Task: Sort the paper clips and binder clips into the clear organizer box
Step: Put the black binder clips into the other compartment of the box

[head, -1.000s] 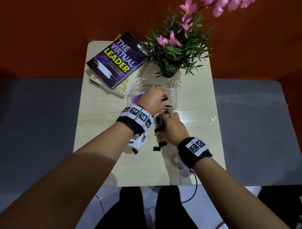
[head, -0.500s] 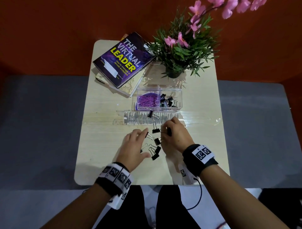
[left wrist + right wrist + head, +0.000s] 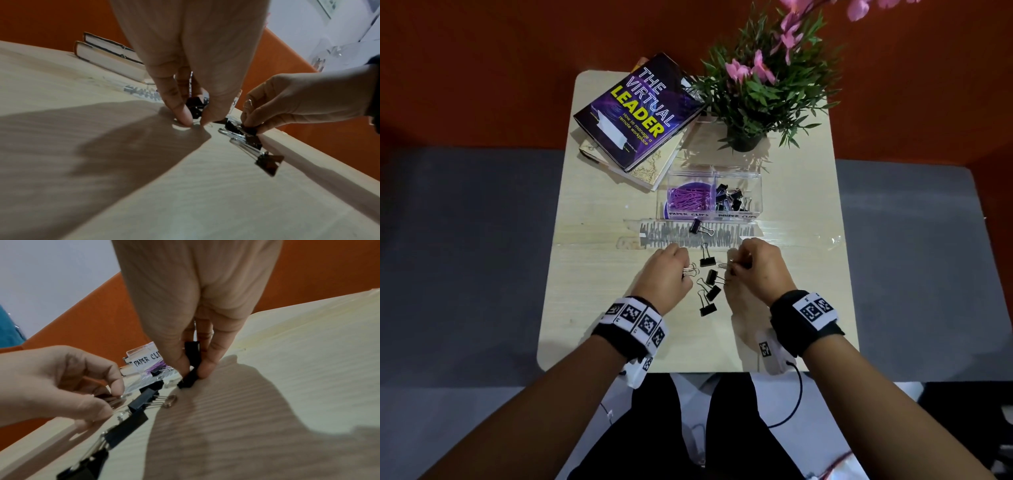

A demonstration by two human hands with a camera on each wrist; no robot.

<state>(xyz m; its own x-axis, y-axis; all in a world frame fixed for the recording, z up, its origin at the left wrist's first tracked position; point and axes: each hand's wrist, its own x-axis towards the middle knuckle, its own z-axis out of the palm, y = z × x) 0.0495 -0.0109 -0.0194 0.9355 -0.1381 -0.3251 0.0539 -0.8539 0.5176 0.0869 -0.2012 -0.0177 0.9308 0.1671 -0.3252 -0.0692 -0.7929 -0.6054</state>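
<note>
My left hand (image 3: 666, 274) low on table (image 3: 592, 308), fingers curled, thumb and fingertip pinching silver wire handles of binder clip (image 3: 690, 270). My right hand (image 3: 756, 267) curled too, pinching black binder clip (image 3: 192, 363) against tabletop. Loose binder clips (image 3: 709, 287) lie between my hands, one more (image 3: 697, 226) just before clear organizer box (image 3: 756, 192). Box left compartment holds purple paper clips (image 3: 688, 202), right compartment black binder clips (image 3: 732, 202). Books (image 3: 633, 113), potted plant (image 3: 753, 99) at far edge.
</note>
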